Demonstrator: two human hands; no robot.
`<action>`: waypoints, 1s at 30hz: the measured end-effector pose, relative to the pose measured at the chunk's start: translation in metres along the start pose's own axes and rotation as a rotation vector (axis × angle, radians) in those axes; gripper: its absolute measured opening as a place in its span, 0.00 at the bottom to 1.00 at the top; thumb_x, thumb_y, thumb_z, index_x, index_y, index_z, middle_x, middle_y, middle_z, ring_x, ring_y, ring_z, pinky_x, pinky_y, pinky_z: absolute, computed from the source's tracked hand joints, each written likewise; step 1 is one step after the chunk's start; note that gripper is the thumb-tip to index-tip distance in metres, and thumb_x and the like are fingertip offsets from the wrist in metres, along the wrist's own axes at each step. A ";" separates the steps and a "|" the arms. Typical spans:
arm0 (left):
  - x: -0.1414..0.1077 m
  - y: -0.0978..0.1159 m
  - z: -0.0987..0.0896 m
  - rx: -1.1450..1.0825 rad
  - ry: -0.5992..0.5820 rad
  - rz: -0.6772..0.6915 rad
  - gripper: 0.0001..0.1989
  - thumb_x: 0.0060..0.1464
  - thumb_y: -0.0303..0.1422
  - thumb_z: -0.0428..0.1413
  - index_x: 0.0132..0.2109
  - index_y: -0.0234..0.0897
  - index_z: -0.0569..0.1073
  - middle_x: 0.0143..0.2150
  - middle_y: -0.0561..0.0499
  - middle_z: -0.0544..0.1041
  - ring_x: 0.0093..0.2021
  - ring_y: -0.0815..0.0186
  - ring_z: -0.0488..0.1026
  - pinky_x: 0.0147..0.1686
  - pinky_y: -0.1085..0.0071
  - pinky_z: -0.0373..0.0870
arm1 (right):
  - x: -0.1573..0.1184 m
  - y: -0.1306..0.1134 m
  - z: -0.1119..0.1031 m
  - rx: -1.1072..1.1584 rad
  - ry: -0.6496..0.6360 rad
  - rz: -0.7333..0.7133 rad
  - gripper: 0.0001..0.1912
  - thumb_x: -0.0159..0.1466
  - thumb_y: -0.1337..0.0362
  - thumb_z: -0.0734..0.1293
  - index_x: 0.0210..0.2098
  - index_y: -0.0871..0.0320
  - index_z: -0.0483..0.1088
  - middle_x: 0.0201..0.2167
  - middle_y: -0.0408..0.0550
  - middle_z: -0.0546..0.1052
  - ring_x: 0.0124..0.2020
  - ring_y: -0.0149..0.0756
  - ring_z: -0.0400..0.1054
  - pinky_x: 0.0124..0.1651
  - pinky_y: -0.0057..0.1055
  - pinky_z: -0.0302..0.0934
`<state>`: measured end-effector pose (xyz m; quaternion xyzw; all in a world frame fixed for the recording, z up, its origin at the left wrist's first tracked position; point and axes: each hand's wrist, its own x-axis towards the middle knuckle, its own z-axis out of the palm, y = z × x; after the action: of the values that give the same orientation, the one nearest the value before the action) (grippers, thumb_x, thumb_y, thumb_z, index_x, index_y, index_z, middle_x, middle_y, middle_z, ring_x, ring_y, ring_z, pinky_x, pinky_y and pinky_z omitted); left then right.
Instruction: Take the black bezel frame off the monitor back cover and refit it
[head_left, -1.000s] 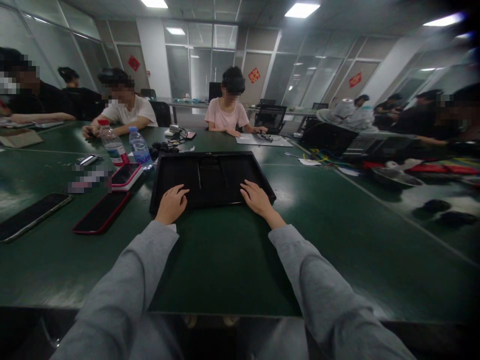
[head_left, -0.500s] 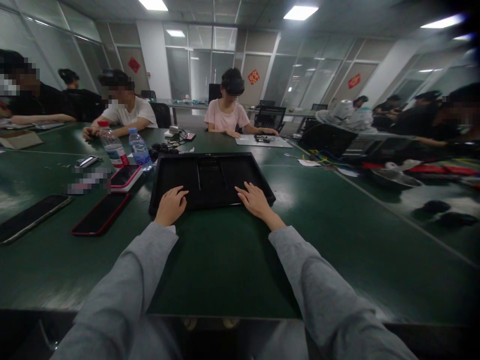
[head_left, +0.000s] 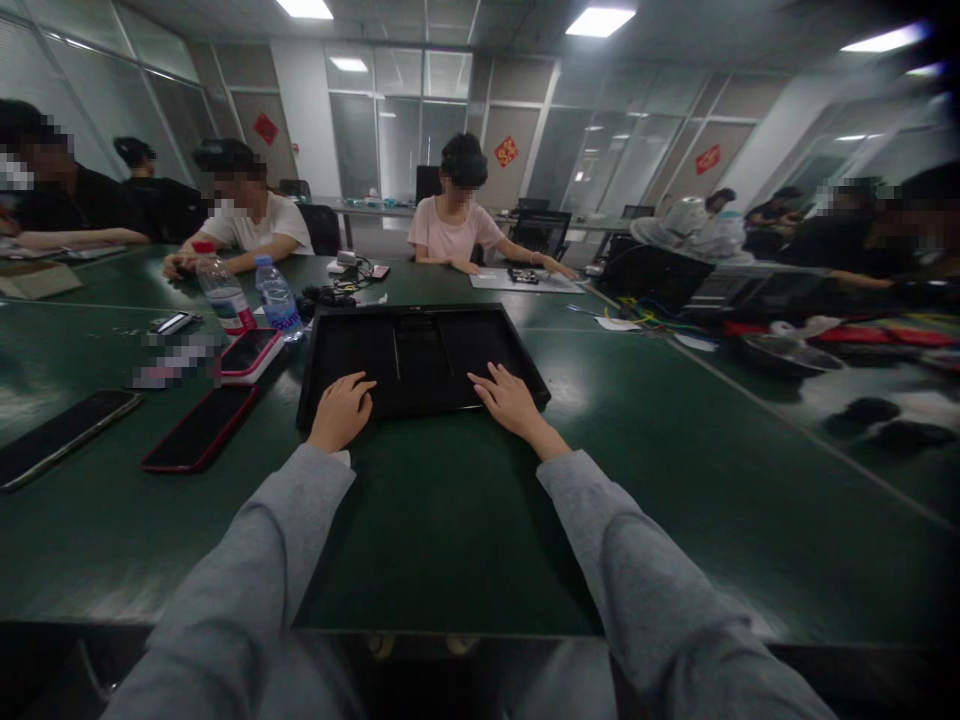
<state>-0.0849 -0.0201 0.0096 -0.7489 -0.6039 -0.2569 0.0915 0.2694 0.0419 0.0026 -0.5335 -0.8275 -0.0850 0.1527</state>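
A black rectangular tray with a raised rim lies flat on the green table in front of me. Two thin upright lines and a darker middle section show inside it. Over the tray's near left corner rests my left hand, fingers loosely extended and pointing inward. My right hand lies across the near edge on the right side, its fingers spread. Neither hand holds anything. Part of the near rim is hidden under both hands.
Left of the tray are a red-edged phone, a phone in a pink and white case, a dark phone and two bottles. Across the table a person in pink works at a white board. Cables lie to the right.
The person in pink opposite has stretched an arm further to the right, past the board. My hands and the tray have stayed in place.
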 end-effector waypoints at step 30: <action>-0.002 0.004 -0.002 0.076 -0.055 0.046 0.24 0.70 0.44 0.41 0.63 0.50 0.73 0.65 0.46 0.70 0.64 0.55 0.65 0.61 0.52 0.65 | 0.002 0.003 0.007 0.030 0.046 0.008 0.29 0.75 0.50 0.50 0.67 0.54 0.65 0.70 0.54 0.62 0.71 0.49 0.54 0.65 0.47 0.58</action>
<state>-0.0817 -0.0237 0.0115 -0.7654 -0.5982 -0.2110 0.1090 0.2705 0.0467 -0.0034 -0.5324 -0.8229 -0.0843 0.1799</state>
